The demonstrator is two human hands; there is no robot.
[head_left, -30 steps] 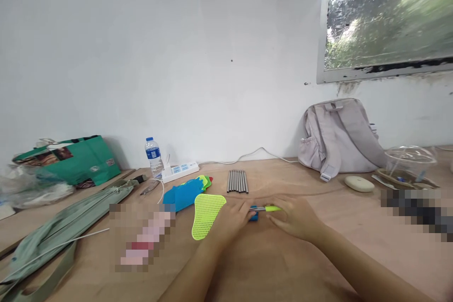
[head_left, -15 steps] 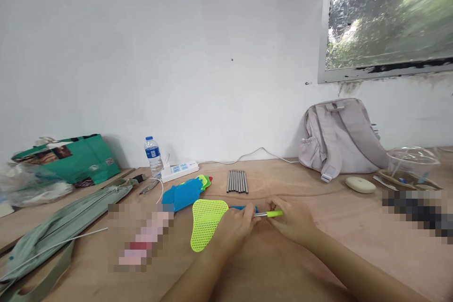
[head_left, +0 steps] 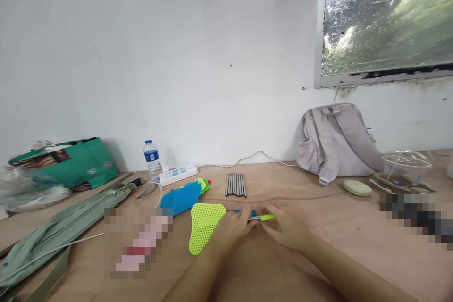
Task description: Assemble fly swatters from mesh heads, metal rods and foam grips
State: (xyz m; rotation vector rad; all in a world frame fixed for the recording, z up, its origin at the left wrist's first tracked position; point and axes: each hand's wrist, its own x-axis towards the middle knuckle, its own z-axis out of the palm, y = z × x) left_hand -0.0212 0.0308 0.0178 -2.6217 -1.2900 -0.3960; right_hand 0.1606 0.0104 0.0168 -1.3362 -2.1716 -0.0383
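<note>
A yellow-green perforated fly swatter head [head_left: 205,222] lies flat, partly covered by my left hand [head_left: 231,229]. That hand is closed around a thin metal rod [head_left: 254,218] that sticks out to the right. A yellow-green end piece [head_left: 268,217] sits on the rod's right end, and my right hand [head_left: 288,226] has its thumb and fingertips closed about it. Whether the rod joins the swatter head is hidden under my left hand. Just behind my fingers lie slim blue pieces [head_left: 254,213], partly covered.
Several metal tubes [head_left: 236,185] lie side by side beyond my hands. Blue and green swatter heads [head_left: 182,197] are piled to the left, near a power strip [head_left: 179,174] and water bottle [head_left: 152,155]. A backpack [head_left: 336,144] and pale oval case [head_left: 356,188] stand right.
Both hands and the rod between them have shifted slightly left and down in view, as has the whole scene. My right hand is closer to my left, and less rod shows.
</note>
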